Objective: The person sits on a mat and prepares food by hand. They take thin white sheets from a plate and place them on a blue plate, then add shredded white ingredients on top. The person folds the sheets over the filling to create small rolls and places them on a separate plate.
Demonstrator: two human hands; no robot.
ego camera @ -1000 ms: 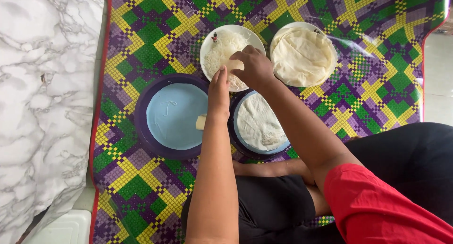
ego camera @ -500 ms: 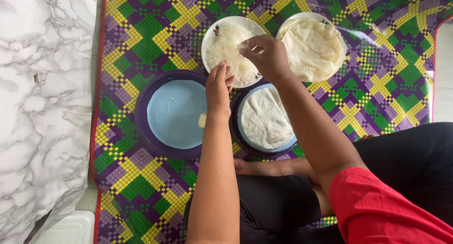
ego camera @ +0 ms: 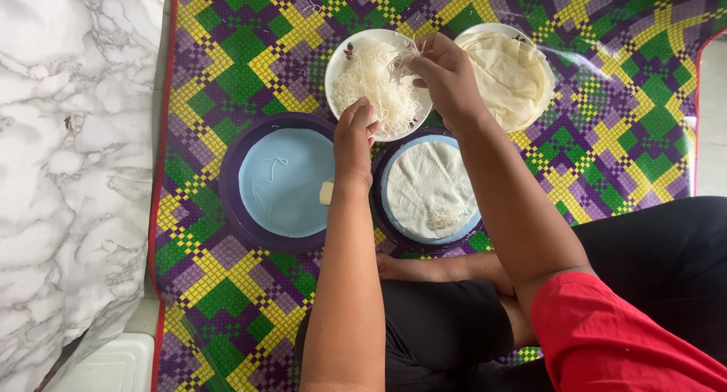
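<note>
Fingers of right hand (ego camera: pixel 447 74) pinch shredded strands (ego camera: pixel 375 85) — dangling downward; left hand (ego camera: pixel 354 138) fingers curled, empty.

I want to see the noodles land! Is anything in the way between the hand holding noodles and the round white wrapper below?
Nothing visible. The right hand pinches noodles over their plate; the wrapper lies open just below it.
</note>
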